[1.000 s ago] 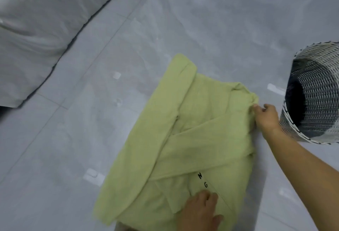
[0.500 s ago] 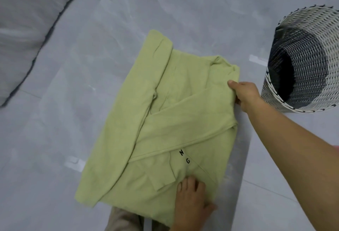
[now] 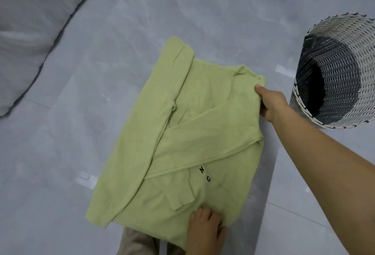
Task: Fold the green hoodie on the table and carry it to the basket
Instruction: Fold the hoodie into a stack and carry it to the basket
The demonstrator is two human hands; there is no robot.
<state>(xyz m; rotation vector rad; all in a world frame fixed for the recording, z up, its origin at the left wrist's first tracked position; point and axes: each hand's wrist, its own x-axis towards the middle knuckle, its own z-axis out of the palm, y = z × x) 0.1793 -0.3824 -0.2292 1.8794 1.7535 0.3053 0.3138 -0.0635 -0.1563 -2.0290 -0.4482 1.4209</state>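
Note:
The light green hoodie (image 3: pixel 194 133) lies partly folded on the grey surface, with both sleeves crossed over its body and black letters near the middle. My right hand (image 3: pixel 272 102) holds its far right corner, thumb on top and fingers under the edge. At the near edge, my left hand (image 3: pixel 205 230) presses down on the fabric with its fingers spread on top. The woven black-and-white basket (image 3: pixel 345 96) stands just right of my right hand, its opening facing me.
A grey cushioned piece (image 3: pixel 30 31) fills the upper left corner. White tape marks (image 3: pixel 88 179) are stuck on the grey surface (image 3: pixel 60 153) around the hoodie. My trouser leg (image 3: pixel 138 242) shows below the hoodie's near edge.
My right hand has shifted from beside the far right corner to holding it with the thumb on top. My left hand has stayed on the near edge. The camera view has shifted.

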